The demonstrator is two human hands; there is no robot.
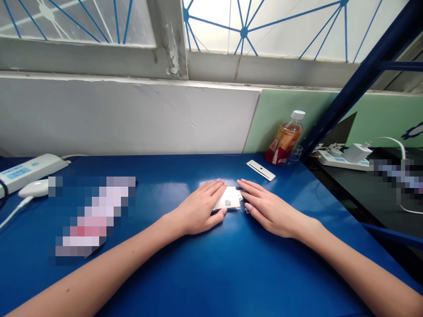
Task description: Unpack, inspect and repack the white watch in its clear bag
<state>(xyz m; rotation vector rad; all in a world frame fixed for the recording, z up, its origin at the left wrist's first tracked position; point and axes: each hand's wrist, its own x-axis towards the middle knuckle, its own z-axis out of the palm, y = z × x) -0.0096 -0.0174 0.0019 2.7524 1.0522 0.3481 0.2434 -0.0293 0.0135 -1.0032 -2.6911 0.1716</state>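
A small white packet (232,197) with a clear plastic edge lies flat on the blue tabletop (218,264). My left hand (205,206) rests over its left part, fingers stretched forward and the thumb by the near edge. My right hand (269,209) lies at the packet's right end, palm down, fingers extended, their tips touching or very near the clear edge. What is under the left fingers is hidden. Just beyond the right hand is a flat white strip (261,170) with a dark slot.
A drink bottle (284,138) with a white cap stands at the back right, near a blue metal post (350,92). A white power strip (36,169) and a white plug (35,188) with a cable sit at left, beside a pixelated object (99,215). Another power strip (343,159) lies beyond the post.
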